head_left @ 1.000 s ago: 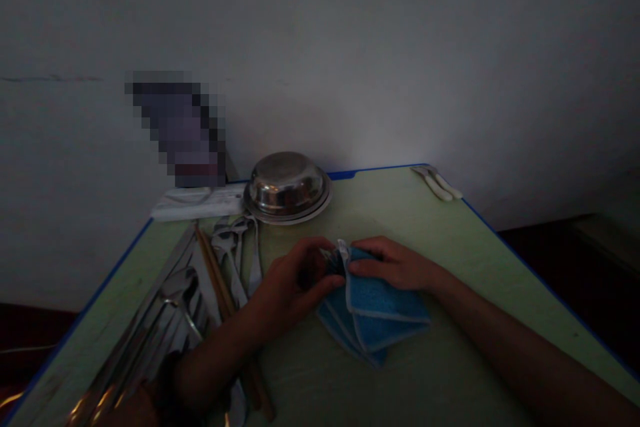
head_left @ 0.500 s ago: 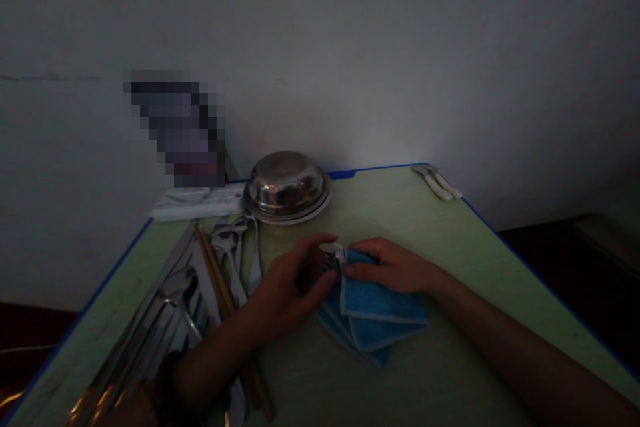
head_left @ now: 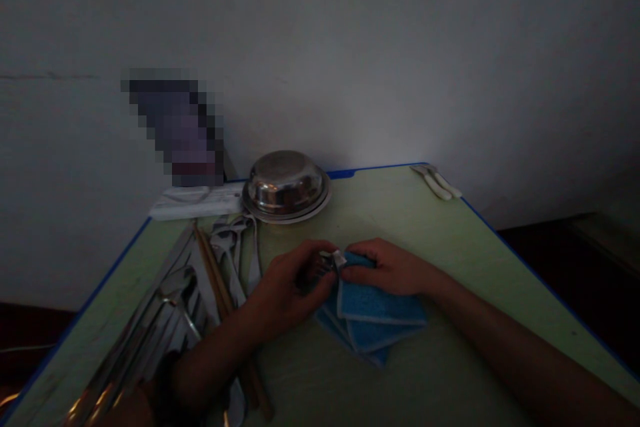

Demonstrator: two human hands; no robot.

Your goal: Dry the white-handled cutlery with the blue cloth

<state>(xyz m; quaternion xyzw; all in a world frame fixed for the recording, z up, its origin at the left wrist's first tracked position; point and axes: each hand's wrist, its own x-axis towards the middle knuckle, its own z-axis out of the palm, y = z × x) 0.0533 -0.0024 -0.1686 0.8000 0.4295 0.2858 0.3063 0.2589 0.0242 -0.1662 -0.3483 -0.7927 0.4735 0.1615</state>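
Note:
Over the middle of the table, my left hand point(head_left: 295, 283) curls its thumb and fingers around the tined end of a metal fork point(head_left: 324, 263). The rest of the fork is hidden by my hands and the cloth. My right hand point(head_left: 387, 268) pinches a folded blue cloth point(head_left: 383, 303) with pale edging, right beside the fork. A small white tag point(head_left: 340, 258) sticks up from the cloth between both hands. The cloth's lower layers fan out and hang below my right hand.
Left of my hands lie metal spoons point(head_left: 225, 238), wooden chopsticks point(head_left: 213, 267) and long metal cutlery point(head_left: 135, 320). An upturned metal bowl point(head_left: 286, 180) stands at the back, beside a whitish board point(head_left: 197, 203). White-handled utensils point(head_left: 440, 185) lie at the far right corner. A pixelated object point(head_left: 183, 127) leans against the wall.
My left fingers have come slightly down and closer around the fork's end. The tag has tilted a little, and the cloth has shifted slightly. The other things stay put.

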